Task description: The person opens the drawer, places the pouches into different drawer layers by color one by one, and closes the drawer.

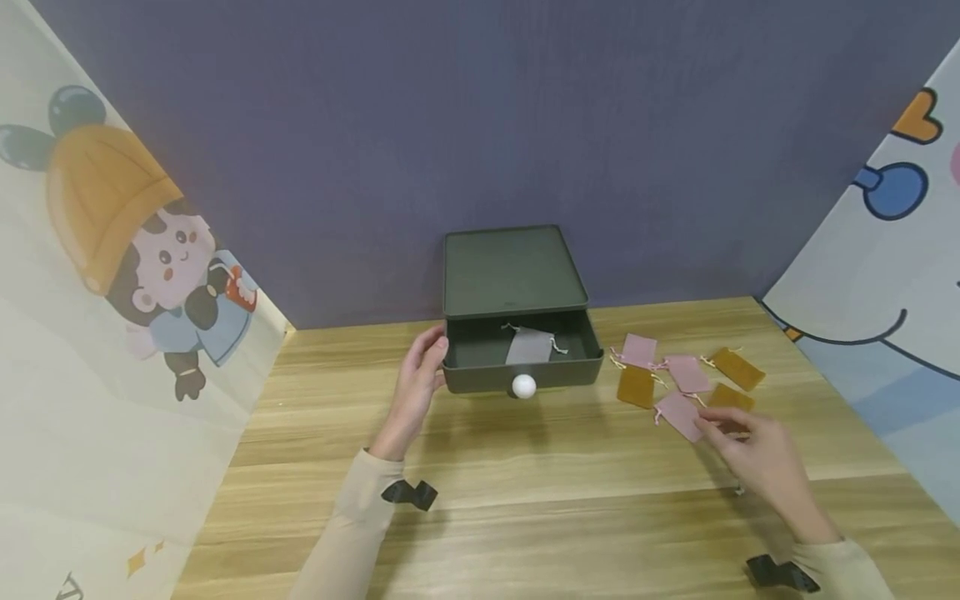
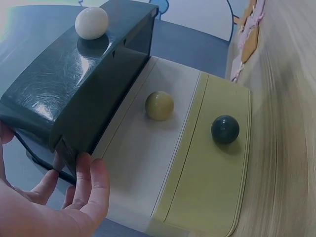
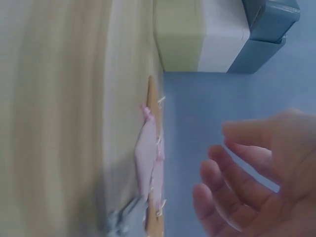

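The table (image 1: 540, 508) carries a box (image 1: 513, 271) toward its far side, with a run of pouches to the right. The box's top drawer (image 1: 480, 381) stands pulled out toward the person, above a white drawer (image 2: 138, 158) and a yellow drawer (image 2: 195, 182), both shut. The open drawer lies left of the right hand (image 1: 761, 462) and a little farther off, with the pouches between the two. The right hand is the nearer to the pouches; the left hand (image 1: 415, 375) is across at the drawer's left side.

The right grip is apart and holds nothing: its fingers are loosely bent, with a gap between thumb and index. In the head view the tips overlap the right end of the near pink pouch (image 1: 677, 414), but the right wrist view shows them clear of the pouches. That pouch lies just left of the grip, its long axis slanting, cord end toward the left. A grey pouch (image 3: 132, 217) also lies there, mostly hidden by the hand in the head view.

The left grip has thumb and fingers against the drawer's side near the front corner; whether it is clamped there I cannot tell.

Beyond the near pouch lie two more pink pouches (image 1: 686, 373) and three mustard pouches (image 1: 635, 387). A pale pouch (image 1: 529, 346) lies in the drawer, behind the white knob (image 1: 523, 386).
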A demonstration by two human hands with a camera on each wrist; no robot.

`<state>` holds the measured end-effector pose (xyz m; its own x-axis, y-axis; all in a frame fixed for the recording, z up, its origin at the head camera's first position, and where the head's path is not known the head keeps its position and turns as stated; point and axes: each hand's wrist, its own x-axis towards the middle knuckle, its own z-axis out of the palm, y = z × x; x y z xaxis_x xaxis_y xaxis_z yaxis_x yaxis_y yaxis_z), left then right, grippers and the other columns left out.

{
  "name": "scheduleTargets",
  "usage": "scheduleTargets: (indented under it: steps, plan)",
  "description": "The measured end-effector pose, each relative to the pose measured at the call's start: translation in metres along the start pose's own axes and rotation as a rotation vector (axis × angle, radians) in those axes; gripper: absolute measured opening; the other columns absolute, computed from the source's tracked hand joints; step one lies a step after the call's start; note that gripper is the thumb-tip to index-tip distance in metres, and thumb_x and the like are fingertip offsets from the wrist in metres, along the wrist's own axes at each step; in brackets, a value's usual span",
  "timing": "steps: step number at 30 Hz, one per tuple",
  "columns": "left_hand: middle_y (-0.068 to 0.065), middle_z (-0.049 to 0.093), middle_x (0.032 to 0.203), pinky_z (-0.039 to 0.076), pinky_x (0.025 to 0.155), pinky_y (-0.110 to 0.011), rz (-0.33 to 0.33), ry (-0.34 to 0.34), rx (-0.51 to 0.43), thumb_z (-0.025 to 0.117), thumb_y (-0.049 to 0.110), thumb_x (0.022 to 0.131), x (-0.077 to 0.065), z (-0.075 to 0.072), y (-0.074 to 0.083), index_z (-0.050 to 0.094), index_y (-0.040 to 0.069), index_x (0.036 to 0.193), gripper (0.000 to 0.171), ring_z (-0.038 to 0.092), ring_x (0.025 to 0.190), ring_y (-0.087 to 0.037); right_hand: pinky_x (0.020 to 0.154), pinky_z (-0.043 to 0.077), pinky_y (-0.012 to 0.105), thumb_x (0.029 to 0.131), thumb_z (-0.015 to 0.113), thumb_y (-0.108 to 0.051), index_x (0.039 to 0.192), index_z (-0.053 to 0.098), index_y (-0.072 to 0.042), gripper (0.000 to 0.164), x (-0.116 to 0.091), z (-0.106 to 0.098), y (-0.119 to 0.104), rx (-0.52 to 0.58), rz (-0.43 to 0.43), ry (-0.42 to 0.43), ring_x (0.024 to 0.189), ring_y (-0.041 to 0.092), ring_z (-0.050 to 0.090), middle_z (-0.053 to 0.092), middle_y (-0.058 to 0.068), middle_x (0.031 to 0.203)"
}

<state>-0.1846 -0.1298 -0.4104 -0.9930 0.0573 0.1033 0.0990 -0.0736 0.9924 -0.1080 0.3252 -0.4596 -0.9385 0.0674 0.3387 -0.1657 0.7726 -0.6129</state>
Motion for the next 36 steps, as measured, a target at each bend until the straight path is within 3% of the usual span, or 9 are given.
scheduleTargets:
  steps: [7, 12, 15, 21, 26, 28, 31, 33, 36]
  plan:
    - [-0.02, 0.046, 0.161, 0.054, 0.095, -0.029, 0.002, 0.002, 0.018, 0.047, 0.034, 0.113, 0.0, -0.002, 0.003, 0.038, 0.001, 0.162, 0.059, 0.054, 0.134, -0.034, 0.056, 0.052, 0.016, 0.094, 0.082, -0.015, 0.109, 0.082, -0.001, 0.021, -0.007, 0.0, 0.011, -0.041, 0.078, -0.075, 0.072, -0.013, 0.059, 0.081, 0.021, 0.095]
    - [-0.019, 0.046, 0.161, 0.054, 0.093, -0.028, -0.002, 0.009, 0.024, 0.048, 0.034, 0.112, 0.001, -0.003, 0.003, 0.04, 0.003, 0.161, 0.058, 0.054, 0.132, -0.033, 0.055, 0.05, 0.013, 0.093, 0.083, -0.017, 0.108, 0.082, -0.001, 0.022, -0.012, 0.002, 0.017, -0.033, 0.103, -0.052, 0.072, -0.017, 0.057, 0.081, 0.02, 0.092]
    - [-0.018, 0.045, 0.163, 0.054, 0.098, -0.033, -0.006, 0.004, 0.036, 0.048, 0.035, 0.112, 0.001, -0.004, 0.003, 0.039, 0.004, 0.162, 0.059, 0.052, 0.135, -0.034, 0.058, 0.049, 0.009, 0.092, 0.083, -0.016, 0.108, 0.082, -0.001, 0.022, -0.015, 0.0, 0.022, -0.028, 0.12, -0.032, 0.072, -0.018, 0.056, 0.081, 0.019, 0.092]
    - [-0.017, 0.042, 0.166, 0.049, 0.11, -0.053, -0.008, 0.004, 0.049, 0.048, 0.035, 0.112, 0.001, -0.003, 0.001, 0.039, 0.004, 0.162, 0.059, 0.049, 0.141, -0.038, 0.059, 0.046, 0.008, 0.096, 0.08, -0.029, 0.112, 0.08, -0.001, 0.032, -0.023, -0.013, 0.037, -0.064, 0.216, -0.041, 0.071, -0.021, 0.052, 0.081, 0.022, 0.1]
    - [-0.019, 0.045, 0.163, 0.052, 0.109, -0.052, 0.002, 0.011, 0.055, 0.048, 0.035, 0.113, 0.0, -0.001, -0.002, 0.041, 0.004, 0.161, 0.058, 0.052, 0.139, -0.038, 0.059, 0.041, 0.013, 0.098, 0.078, -0.038, 0.117, 0.079, -0.003, 0.04, -0.029, -0.027, 0.052, -0.148, 0.291, -0.074, 0.07, -0.023, 0.047, 0.081, 0.022, 0.105]
    - [-0.02, 0.046, 0.162, 0.053, 0.108, -0.05, -0.005, 0.017, 0.053, 0.049, 0.034, 0.112, -0.001, 0.0, -0.002, 0.041, 0.003, 0.16, 0.057, 0.054, 0.137, -0.038, 0.065, 0.048, 0.023, 0.098, 0.076, -0.042, 0.121, 0.078, -0.003, 0.046, -0.031, -0.03, 0.058, -0.171, 0.335, -0.111, 0.072, -0.011, 0.061, 0.08, 0.023, 0.107]
    - [-0.02, 0.048, 0.16, 0.054, 0.106, -0.047, -0.014, 0.024, 0.046, 0.05, 0.033, 0.112, 0.0, 0.001, -0.003, 0.042, 0.003, 0.16, 0.057, 0.056, 0.135, -0.038, 0.073, 0.056, 0.044, 0.1, 0.073, -0.049, 0.127, 0.073, 0.001, 0.057, -0.032, -0.031, 0.064, -0.196, 0.398, -0.181, 0.086, 0.026, 0.077, 0.077, 0.028, 0.115]
    - [-0.02, 0.049, 0.159, 0.054, 0.105, -0.047, -0.012, 0.028, 0.04, 0.05, 0.032, 0.112, 0.0, 0.001, -0.003, 0.043, 0.003, 0.159, 0.056, 0.055, 0.135, -0.038, 0.076, 0.056, 0.057, 0.1, 0.071, -0.051, 0.131, 0.07, 0.004, 0.062, -0.032, -0.031, 0.068, -0.213, 0.417, -0.228, 0.101, 0.049, 0.072, 0.073, 0.032, 0.123]
    - [-0.019, 0.048, 0.16, 0.053, 0.108, -0.05, -0.004, 0.027, 0.048, 0.049, 0.033, 0.112, 0.0, 0.001, -0.003, 0.042, 0.004, 0.16, 0.056, 0.053, 0.138, -0.038, 0.08, 0.055, 0.062, 0.1, 0.071, -0.05, 0.134, 0.067, 0.006, 0.066, -0.031, -0.03, 0.072, -0.234, 0.44, -0.286, 0.11, 0.057, 0.066, 0.068, 0.037, 0.128]
